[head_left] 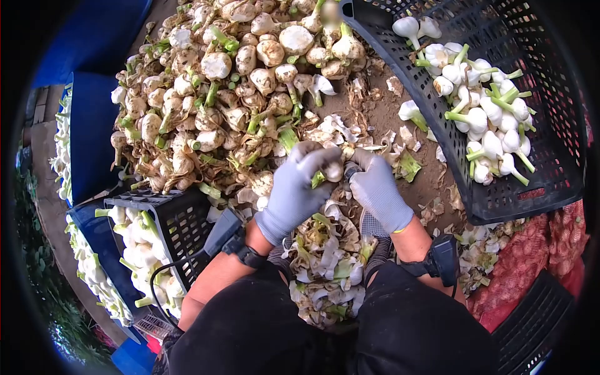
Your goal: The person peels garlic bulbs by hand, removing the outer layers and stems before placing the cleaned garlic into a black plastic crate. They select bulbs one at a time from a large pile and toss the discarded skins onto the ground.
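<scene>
Both my hands wear light grey gloves and meet over the peelings between my knees. My left hand [299,187] is closed around a garlic bulb [334,171] with a short green stem end showing below the fingers. Close against the bulb's right side, my right hand [379,192] is closed, its thumb and fingers bent inward. A small greyish piece shows at its fingertips, too little to name. Just beyond my hands rises a big heap of dirty, untrimmed garlic [212,119]. Loose garlic skins [328,256] lie below, between my feet.
A black crate [450,134] of clean white garlic stands at the upper right. Another crate [194,219] with garlic is by my left arm, beside blue bins [94,137]. Red mesh sacks [525,269] lie at the right. A garlic bulb [411,114] lies on the soil.
</scene>
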Motion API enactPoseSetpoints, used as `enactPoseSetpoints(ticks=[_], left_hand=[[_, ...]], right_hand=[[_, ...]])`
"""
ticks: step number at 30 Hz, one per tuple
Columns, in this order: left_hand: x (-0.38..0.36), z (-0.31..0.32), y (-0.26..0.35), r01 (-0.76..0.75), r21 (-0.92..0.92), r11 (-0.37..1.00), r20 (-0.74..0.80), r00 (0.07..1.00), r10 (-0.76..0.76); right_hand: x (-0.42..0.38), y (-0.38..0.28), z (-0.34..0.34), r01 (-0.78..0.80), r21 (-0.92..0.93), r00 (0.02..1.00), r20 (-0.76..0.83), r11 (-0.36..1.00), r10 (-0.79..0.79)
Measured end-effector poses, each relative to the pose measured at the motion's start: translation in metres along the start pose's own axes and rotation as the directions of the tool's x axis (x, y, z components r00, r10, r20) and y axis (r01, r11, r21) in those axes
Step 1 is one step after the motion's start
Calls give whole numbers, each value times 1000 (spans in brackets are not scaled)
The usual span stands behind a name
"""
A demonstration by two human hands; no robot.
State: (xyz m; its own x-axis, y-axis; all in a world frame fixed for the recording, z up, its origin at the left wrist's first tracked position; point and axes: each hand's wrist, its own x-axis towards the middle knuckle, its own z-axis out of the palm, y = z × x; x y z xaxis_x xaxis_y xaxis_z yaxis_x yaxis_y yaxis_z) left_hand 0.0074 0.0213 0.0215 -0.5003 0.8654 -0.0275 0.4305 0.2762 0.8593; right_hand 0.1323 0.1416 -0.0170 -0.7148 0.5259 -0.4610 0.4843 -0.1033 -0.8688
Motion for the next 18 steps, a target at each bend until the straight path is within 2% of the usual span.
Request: enactPoseSetpoints(ticks=[1,2,3,4,5,6,7,9,10,11,12,13,14,15,16,17,18], left_hand=[[-1,1,-2,189,-215,958,51,982,-183],[-1,2,-5,369,-406,836,139,929,-343],[-3,4,-9,369,-406,836,139,929,-343],[-5,8,-16,431,-721,543,243,891,-384],[-7,10,-20,432,-890,142,357,856,-373],[-7,10,-21,439,-898,-14,418,845,-332],[-10,11,-25,439,-898,-14,419,845,-332],[-14,13,-30,476,-844,-249,531,805,-263],[-12,14,-28,463,-870,-171,493,813,-309],[-12,12,-26,463,-870,-170,493,813,-309],[-11,9,-24,485,-869,-97,489,813,-317],[-11,8,-24,504,-864,-24,483,813,-324],[-11,8,-28,502,-863,59,469,839,-277],[-9,6,-25,504,-862,57,472,838,-275],[-7,4,-20,536,-787,305,463,840,-282],[-6,2,-17,531,-658,534,452,846,-284],[-5,5,-13,465,-660,591,424,879,-218]], right_hand=[[-1,-5,0,20,-94,1000,-19,995,-22],[-3,-12,-1,20,-94,1000,-18,995,-22],[-5,-25,-1,34,-282,998,-41,959,-47],[-6,-32,-1,42,-460,995,-58,887,-77],[-7,-32,-1,42,-460,995,-58,887,-77],[-7,-32,-2,152,-612,977,-26,776,-212],[-8,-32,-3,246,-739,942,29,627,-335],[-8,-30,-1,195,-785,952,8,588,-306],[-8,-28,0,144,-826,961,-16,545,-277],[-7,-22,0,144,-825,961,-16,546,-278],[-4,-20,0,186,-488,969,-50,853,-240],[-2,-19,0,189,-49,979,-63,981,-192],[-3,-20,-4,187,-49,979,-66,981,-190],[-7,-34,-10,50,219,996,58,974,-64],[-9,-42,-14,-120,451,978,209,884,26],[-8,-41,-15,-118,451,978,206,885,26],[-7,-38,-15,-116,372,978,207,921,40]])
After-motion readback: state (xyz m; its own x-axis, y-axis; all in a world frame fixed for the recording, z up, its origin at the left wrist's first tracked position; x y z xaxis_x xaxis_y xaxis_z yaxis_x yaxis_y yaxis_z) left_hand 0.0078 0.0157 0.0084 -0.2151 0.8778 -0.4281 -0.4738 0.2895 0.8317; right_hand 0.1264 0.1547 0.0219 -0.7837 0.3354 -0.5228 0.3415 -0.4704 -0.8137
